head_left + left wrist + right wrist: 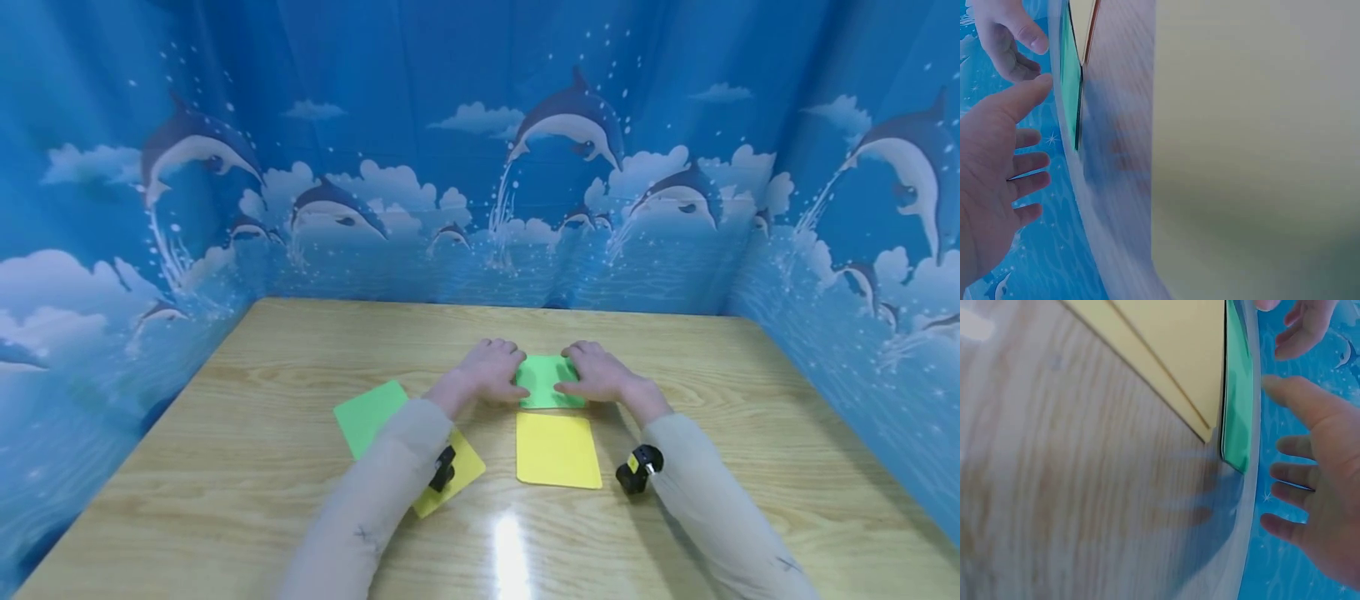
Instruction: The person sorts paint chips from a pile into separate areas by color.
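Note:
A green square sheet [542,382] lies flat on the wooden table between the two hands. My left hand [491,371] is at its left edge and my right hand [602,372] at its right edge, thumbs toward each other. In the wrist views, the fingers of the left hand [991,169] and right hand [1329,475] are loosely extended and grip nothing; whether any fingertip touches the sheet is hard to tell. Just nearer to me lies a yellow square sheet [557,450], whose right wrist view shows two layered edges [1166,375].
Left of centre, another green sheet [371,412] and a yellow sheet [467,467] lie askew, partly covered by my left forearm. A dolphin-print curtain [465,167] surrounds the table [262,400] at the back and sides. Small black cameras [639,469] sit on the wrists.

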The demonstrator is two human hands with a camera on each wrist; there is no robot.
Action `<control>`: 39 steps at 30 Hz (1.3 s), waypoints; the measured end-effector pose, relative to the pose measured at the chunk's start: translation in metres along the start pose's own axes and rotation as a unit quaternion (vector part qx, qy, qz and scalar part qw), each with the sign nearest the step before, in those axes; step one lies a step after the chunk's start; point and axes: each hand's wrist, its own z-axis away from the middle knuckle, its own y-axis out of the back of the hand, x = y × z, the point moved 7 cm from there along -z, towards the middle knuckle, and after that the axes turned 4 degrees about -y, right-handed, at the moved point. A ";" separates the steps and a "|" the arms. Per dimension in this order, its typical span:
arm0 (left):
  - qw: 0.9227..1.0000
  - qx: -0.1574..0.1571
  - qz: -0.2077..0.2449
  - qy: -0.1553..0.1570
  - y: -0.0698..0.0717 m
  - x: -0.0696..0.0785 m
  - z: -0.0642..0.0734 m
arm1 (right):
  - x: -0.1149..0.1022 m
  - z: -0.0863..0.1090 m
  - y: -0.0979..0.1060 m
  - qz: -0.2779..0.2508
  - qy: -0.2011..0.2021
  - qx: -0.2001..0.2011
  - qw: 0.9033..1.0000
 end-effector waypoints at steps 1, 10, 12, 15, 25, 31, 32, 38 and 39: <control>1.000 0.003 -0.005 0.000 0.001 -0.001 0.002 | -0.001 0.000 0.001 0.002 -0.001 0.002 1.000; 1.000 0.023 -0.020 0.002 0.007 -0.019 0.026 | -0.013 0.002 0.002 0.025 0.020 0.028 0.999; 0.999 0.023 -0.022 0.005 0.005 -0.023 0.032 | -0.017 0.002 0.002 0.028 0.028 0.033 0.999; 0.999 0.028 -0.024 0.012 0.002 -0.029 0.041 | -0.024 0.004 0.003 0.028 0.045 0.042 0.998; 0.998 0.026 -0.049 0.019 -0.002 -0.035 0.071 | -0.060 0.011 0.007 0.028 0.113 0.052 0.992; 0.998 0.038 -0.049 0.011 0.002 -0.031 0.088 | -0.080 0.013 0.006 0.039 0.131 0.049 0.989; 0.998 0.042 -0.052 0.008 0.002 -0.029 0.091 | -0.083 0.013 0.006 0.043 0.132 0.047 0.989; 0.996 0.072 -0.057 0.006 0.001 -0.026 0.108 | -0.100 0.016 0.002 0.050 0.153 0.038 0.986; 0.996 0.074 -0.052 0.009 0.000 -0.026 0.111 | -0.102 0.016 0.001 0.050 0.160 0.038 0.985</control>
